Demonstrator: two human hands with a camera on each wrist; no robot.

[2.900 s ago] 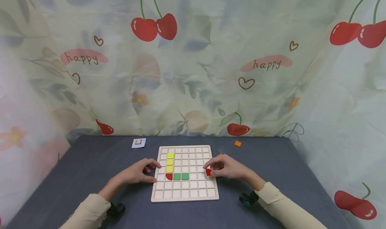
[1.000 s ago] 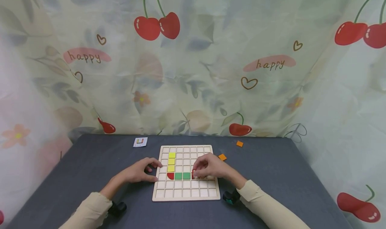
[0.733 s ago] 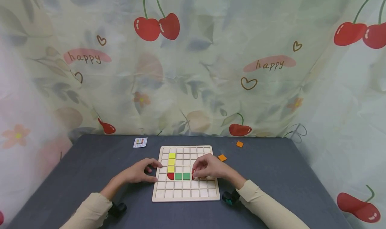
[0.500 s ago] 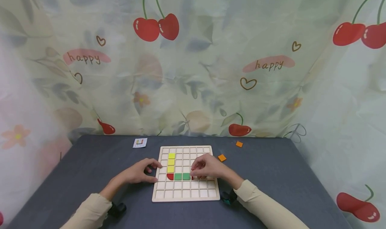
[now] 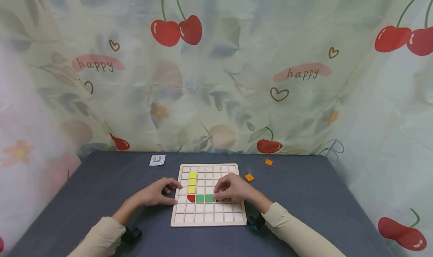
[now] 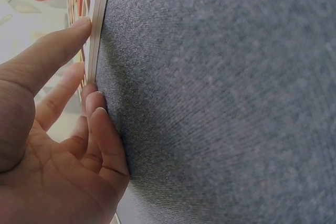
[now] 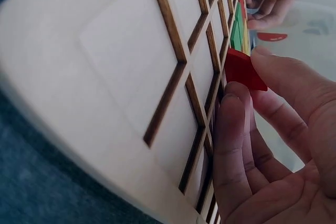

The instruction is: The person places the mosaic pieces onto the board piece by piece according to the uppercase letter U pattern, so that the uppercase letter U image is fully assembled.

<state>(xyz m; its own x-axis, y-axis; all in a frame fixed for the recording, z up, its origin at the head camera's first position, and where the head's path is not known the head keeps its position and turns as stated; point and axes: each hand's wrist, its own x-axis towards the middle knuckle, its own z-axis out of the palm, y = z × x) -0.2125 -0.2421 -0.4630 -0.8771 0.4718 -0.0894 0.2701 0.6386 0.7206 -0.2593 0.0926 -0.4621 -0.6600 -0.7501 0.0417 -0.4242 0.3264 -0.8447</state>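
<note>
A light wooden grid board (image 5: 199, 216) lies on the dark table. My left hand (image 5: 153, 193) rests its thumb and fingertips on the board's left edge; the left wrist view shows the thumb (image 6: 58, 45) touching the rim. Over the board's right half, my right hand (image 5: 234, 188) pinches a red tile (image 7: 244, 71) between thumb and fingers. That tile stands tilted at a cell beside the green tiles (image 5: 204, 198); the hand mostly hides it in the head view. A red quarter-round tile (image 5: 191, 198) sits left of the greens, below a column of yellow tiles (image 5: 192, 182).
Two orange tiles lie on the table right of the board, one near its edge (image 5: 249, 177) and one farther back (image 5: 268, 162). A small pattern card (image 5: 157, 160) lies at the back left. A printed curtain (image 5: 216, 80) hangs behind the table.
My right hand has moved left from the board's right edge with the red tile, to beside the green tiles. In the last second it shifts only slightly. My left hand stays put.
</note>
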